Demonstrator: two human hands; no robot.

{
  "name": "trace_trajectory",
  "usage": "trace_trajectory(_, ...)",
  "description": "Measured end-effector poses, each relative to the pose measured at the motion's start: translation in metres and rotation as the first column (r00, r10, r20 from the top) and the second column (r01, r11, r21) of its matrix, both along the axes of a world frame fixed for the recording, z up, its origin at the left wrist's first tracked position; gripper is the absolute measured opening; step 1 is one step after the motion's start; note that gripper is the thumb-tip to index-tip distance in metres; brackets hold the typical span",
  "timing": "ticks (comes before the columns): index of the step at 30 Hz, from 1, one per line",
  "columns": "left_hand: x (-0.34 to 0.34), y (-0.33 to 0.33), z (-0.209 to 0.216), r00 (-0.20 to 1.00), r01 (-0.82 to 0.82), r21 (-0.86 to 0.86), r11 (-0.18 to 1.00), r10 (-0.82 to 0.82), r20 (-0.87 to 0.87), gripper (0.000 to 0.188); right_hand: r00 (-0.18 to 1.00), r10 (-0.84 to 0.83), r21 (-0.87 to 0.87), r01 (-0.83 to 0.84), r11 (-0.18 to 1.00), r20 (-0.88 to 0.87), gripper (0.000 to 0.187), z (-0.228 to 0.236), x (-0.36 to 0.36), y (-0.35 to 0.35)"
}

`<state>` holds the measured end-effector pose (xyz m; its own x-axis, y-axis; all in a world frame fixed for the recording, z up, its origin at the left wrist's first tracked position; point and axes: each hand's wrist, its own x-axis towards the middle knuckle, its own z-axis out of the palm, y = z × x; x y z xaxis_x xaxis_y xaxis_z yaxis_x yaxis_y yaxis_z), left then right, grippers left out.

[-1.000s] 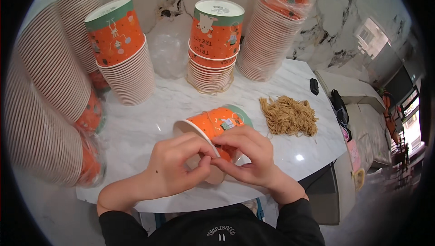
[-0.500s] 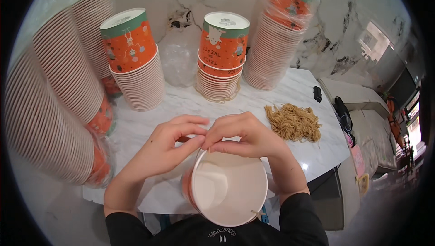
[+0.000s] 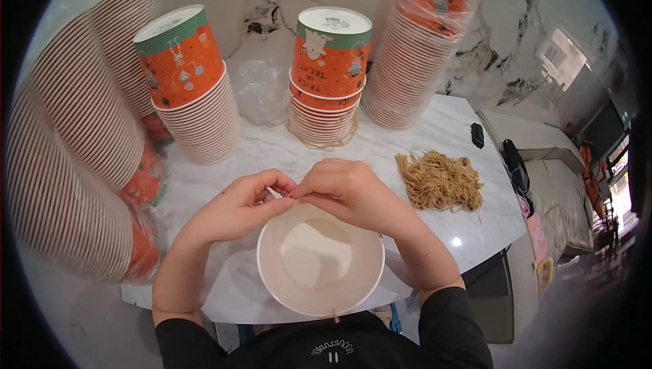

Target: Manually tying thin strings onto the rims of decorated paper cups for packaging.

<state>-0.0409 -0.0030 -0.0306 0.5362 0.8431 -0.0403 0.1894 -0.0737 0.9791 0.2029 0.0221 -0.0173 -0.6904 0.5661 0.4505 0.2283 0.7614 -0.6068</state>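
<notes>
**White paper bucket (image 3: 319, 257) is seen with its mouth upward, under the fingers of both hands**

The bucket is found in the middle, before the person's body, near the front edge of the table (image 3: 234, 287). By the left hand (image 3: 238, 207) and the right hand (image 3: 350, 191), its far rim is approached, slightly to the left. There the fingertips of both hands are brought close together, just at or above the rim; whether they are clamped on the rim or on something thin cannot be told.

The open mouth is turned up to the head camera, and the round bottom is seen inside. The long axis is directed nearly along the line of view, so its exact tilt cannot be judged. At the near rim, a small brown cord end (image 3: 335, 317) is seen.
</notes>
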Motion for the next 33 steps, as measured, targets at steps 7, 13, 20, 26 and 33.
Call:
trace_trajectory(7, 0.002, 0.014, -0.015, 0.996, 0.003, -0.235, 0.972, 0.019, 0.089, 0.023, 0.995, -0.073, 0.096, 0.067, 0.993, 0.063, 0.013, -0.009, 0.001, 0.001)
trace_trajectory(13, -0.001, 0.020, -0.020, 0.988, -0.148, -0.108, 0.983, 0.151, 0.022, 0.017, 0.989, -0.138, 0.150, 0.128, 0.980, 0.058, 0.014, -0.013, -0.003, 0.004)
trace_trajectory(20, 0.018, -0.018, 0.015, 0.892, -0.320, 0.502, 0.803, 0.434, -0.125, 0.010, 0.977, -0.207, 0.259, 0.190, 0.947, 0.041, 0.016, -0.012, -0.003, 0.000)
trace_trajectory(26, 0.014, -0.036, 0.031, 0.899, -0.340, 0.457, 0.822, 0.427, -0.099, 0.013, 0.973, -0.225, 0.277, 0.201, 0.940, 0.056, 0.017, -0.007, -0.006, -0.007)
trace_trajectory(33, 0.009, -0.015, 0.011, 0.961, -0.241, 0.109, 0.964, 0.222, 0.164, 0.014, 0.988, -0.138, 0.166, 0.149, 0.975, -0.073, 0.015, -0.011, -0.008, -0.004)
